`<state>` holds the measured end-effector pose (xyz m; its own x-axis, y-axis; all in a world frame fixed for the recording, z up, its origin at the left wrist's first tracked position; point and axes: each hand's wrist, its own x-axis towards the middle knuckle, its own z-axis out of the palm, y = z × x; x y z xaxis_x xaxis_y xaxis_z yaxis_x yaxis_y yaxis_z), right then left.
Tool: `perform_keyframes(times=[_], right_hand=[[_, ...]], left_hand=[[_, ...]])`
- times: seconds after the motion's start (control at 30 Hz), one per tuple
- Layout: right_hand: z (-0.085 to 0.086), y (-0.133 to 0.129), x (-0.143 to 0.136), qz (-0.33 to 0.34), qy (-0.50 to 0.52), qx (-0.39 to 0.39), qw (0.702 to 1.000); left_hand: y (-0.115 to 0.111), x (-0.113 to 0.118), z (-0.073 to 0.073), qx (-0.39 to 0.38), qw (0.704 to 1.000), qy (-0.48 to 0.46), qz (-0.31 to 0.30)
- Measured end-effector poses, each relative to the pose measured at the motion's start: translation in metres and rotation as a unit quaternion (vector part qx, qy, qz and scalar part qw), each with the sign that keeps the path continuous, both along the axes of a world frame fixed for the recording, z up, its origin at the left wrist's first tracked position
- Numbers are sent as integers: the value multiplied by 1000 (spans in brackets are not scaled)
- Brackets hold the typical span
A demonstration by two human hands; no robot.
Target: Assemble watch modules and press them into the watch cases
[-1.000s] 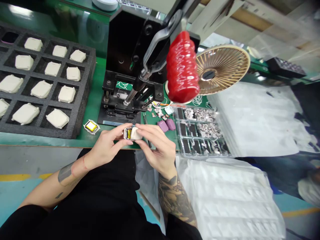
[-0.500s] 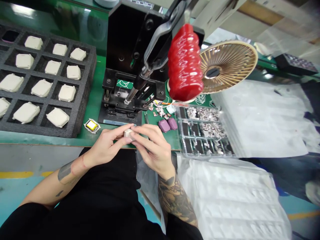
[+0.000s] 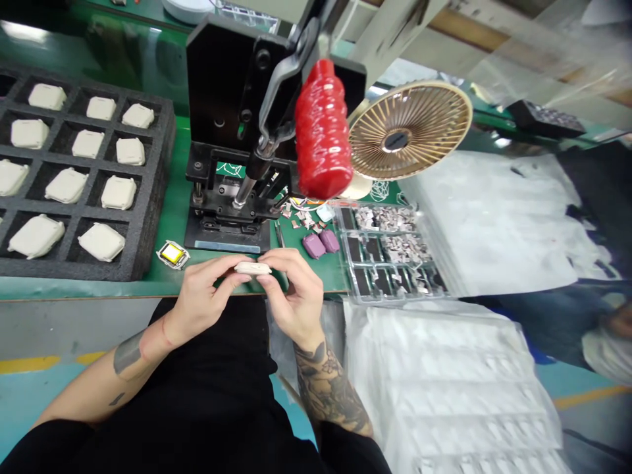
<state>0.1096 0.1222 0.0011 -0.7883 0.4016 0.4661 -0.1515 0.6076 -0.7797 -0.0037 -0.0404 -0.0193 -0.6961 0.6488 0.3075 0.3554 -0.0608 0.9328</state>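
A cream watch case [image 3: 253,268] is held edge-on between both hands, just above the front edge of the green bench. My left hand [image 3: 205,289] pinches its left end between thumb and fingers. At the other end, my right hand [image 3: 293,289] grips it the same way. Behind the hands stands a black hand press [image 3: 230,227] with a red lever handle [image 3: 323,131]. To the left of the press lies an opened watch case [image 3: 172,254] with a yellow-and-white part inside. Two purple watch cases [image 3: 320,244] rest right of the press base.
A dark foam tray [image 3: 153,224] with several cream watch cases fills the left. Right of the press are a clear compartment tray [image 3: 353,263] of small parts, scattered bits, a fan [image 3: 409,131] and white plastic sheets [image 3: 474,224]. A person's sleeve [image 3: 607,352] shows far right.
The cream watch case has been turned so its thin side edge faces me. My right hand has shifted its grip, fingers now at the right end. The whole view has moved slightly.
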Motion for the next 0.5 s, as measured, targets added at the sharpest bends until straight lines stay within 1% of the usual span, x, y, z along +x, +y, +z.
perform_keyframes(times=[0.1, 0.2, 0.37, 0.5], right_hand=[[3, -3, 1, -1, -16, -12, 1000], [6, -4, 2, 7, -24, -26, 999], [6, -1, 3, 43, -34, -23, 998], [2, -4, 4, 13, -6, -3, 1000]], left_hand=[[-1, 0, 0, 6, 1000, 30, -2], [-3, 0, 0, 7, 999, 37, -1], [-4, 0, 2, 6, 999, 38, -6], [-2, -1, 4, 14, 996, 77, -31]])
